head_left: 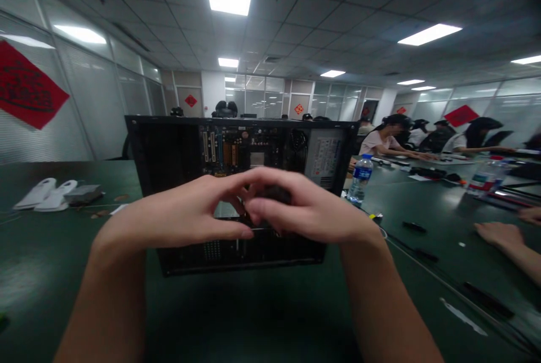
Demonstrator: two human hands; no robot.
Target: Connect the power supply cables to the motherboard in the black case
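Note:
An open black computer case [169,154] lies on its side on the dark green table [51,261], its motherboard and fan facing me. My left hand [181,213] and my right hand [304,211] meet in front of the case, fingers curled together. Between the fingertips sits a small dark object [274,194] that I cannot make out; both hands pinch around it. My forearms reach in from the bottom of the view.
White handheld devices and a grey box [82,194] lie at the left. A water bottle [360,180] stands right of the case. Another person's hand [499,233] rests on the table at right, among dark tools. Several people sit at the far right.

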